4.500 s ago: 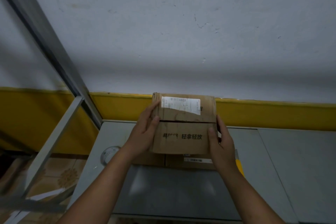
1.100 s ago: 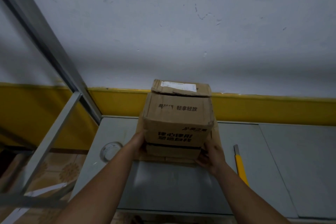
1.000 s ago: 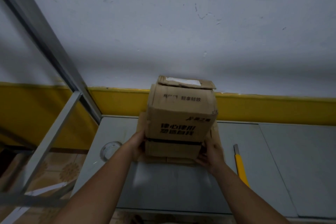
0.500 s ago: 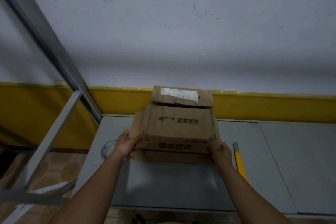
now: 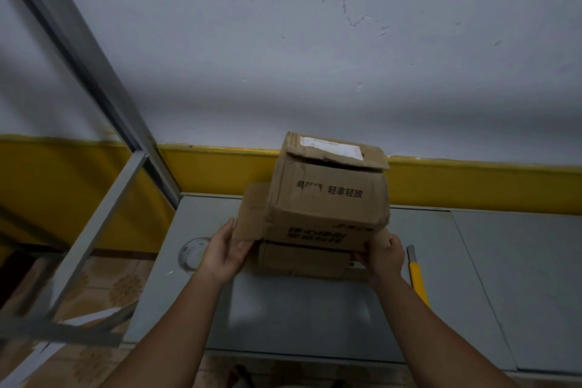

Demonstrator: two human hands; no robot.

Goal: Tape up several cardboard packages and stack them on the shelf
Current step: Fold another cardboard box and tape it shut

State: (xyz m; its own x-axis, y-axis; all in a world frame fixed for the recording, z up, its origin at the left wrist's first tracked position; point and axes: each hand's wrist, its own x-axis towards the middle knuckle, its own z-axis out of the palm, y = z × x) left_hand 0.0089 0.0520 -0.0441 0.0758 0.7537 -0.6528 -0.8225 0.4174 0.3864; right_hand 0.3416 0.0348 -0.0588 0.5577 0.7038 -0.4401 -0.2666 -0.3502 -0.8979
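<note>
Item one: cardboard box, brown, printed with dark characters on its near face, standing over the far middle of the grey tabletop. You cannot tell whether it bears its full weight there. Its top flap is loose and partly raised, with a white label on it. A side flap hangs out at the box's 9 o'clock. A lower cardboard piece shows under the box at 6 o'clock; flap or second box cannot be told. Item two: your left hand, at the box's 8 o'clock, pinching the bottom edge of the side flap between thumb and fingers. Item three: your right hand, at the box's 4 o'clock, fingers curled round the cardboard at the lower right corner. Item four: tape roll, lying flat on the tabletop just beside your left hand, at its 9 o'clock. Item five: yellow knife, lying on the tabletop near your right wrist, at its 3 o'clock. Item six: grey metal frame, slanting at the tabletop's 10 o'clock.
</note>
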